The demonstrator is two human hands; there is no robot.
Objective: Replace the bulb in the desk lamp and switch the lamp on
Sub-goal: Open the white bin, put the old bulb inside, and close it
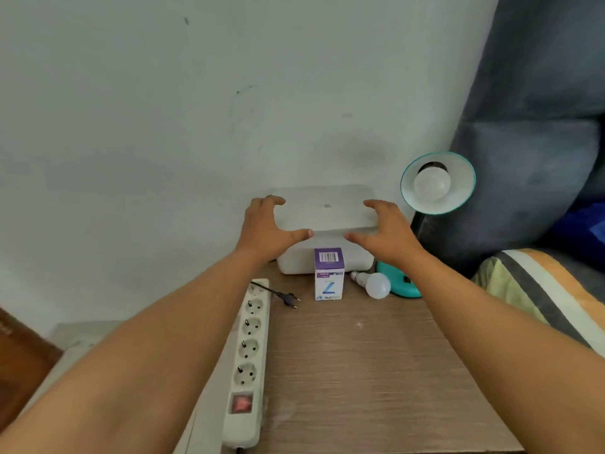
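A teal desk lamp stands at the table's back right, base [404, 286] on the wood and shade [438, 182] tilted towards me with a white bulb [431, 184] screwed in. A loose white bulb [376, 284] lies beside the base. Left of it stands a purple and white bulb carton [329, 273]. The lamp's black plug [288, 298] lies unplugged by a white power strip [248, 358]. My left hand [266, 229] and my right hand [384, 232] are spread, fingers apart, over a white box [324, 213] behind the carton. Whether they touch it is unclear.
The power strip runs along the wooden table's [360, 371] left edge, its red switch [241, 403] nearest me. A pale wall rises behind the table. A grey upholstered headboard [530, 126] and striped bedding [540, 290] border the right side.
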